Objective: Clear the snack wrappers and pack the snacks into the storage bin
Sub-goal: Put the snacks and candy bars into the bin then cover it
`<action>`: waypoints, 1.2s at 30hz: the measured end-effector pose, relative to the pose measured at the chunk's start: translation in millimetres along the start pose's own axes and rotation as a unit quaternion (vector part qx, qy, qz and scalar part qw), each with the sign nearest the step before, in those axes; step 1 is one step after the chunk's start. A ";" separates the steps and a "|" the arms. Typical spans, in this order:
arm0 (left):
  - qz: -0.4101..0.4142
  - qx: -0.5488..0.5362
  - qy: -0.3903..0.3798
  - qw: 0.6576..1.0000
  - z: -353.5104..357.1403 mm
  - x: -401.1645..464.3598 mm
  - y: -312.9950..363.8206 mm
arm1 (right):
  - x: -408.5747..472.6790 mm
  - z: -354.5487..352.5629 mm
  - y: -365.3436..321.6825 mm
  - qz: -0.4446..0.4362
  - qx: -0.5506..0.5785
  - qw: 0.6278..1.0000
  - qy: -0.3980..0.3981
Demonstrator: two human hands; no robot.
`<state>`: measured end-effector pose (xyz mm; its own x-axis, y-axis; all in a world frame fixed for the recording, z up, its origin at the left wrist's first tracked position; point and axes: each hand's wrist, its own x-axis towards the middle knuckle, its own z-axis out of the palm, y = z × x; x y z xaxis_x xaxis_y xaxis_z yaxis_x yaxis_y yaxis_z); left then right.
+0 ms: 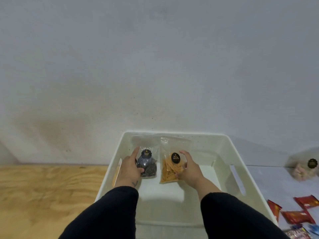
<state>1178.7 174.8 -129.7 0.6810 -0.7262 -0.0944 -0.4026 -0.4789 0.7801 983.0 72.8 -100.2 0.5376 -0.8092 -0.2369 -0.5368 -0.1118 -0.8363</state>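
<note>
Your left hand (129, 167) grips dark swirl-cookie bag (148, 167), right hand (187, 167) grips orange snack-stick bag (170, 169); both upright at far side of white storage bin (241, 163). Lean them against far wall, release gently, then fetch red packets (297, 217).

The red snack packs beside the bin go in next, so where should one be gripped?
My guess: pinch the nearest red pack across its short sides from above. It lies flat outside the bin's right wall, apart from its neighbours.

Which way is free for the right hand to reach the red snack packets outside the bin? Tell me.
Probably yes: the right hand is on the orange stick snacks bag, and only the bin's right wall separates it from the red snack packets.
</note>
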 end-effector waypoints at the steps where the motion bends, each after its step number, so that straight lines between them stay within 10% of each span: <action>1: -0.006 0.004 -0.001 1.000 2.9 4.5 -4.7 | 4.2 6.5 -0.5 0.001 -0.010 1.000 0.003; 17: -0.114 0.144 -0.111 0.977 -6.0 13.4 37.5 | 17.8 11.6 -20.2 0.000 -0.227 0.973 -0.051; 26: 0.010 0.259 -0.130 0.957 -3.4 -22.1 139.1 | -38.0 -70.3 -38.4 -0.028 -0.317 0.948 -0.012; 36: 0.242 0.441 -0.082 0.861 93.4 -136.7 257.6 | -140.2 -220.5 19.7 0.006 -0.373 0.925 0.073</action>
<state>924.8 104.7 26.4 0.2372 -0.9709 -0.0325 -0.9715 -0.2369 -0.0122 753.7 56.9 25.6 0.4649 -0.8760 -0.1283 -0.8705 -0.4258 -0.2469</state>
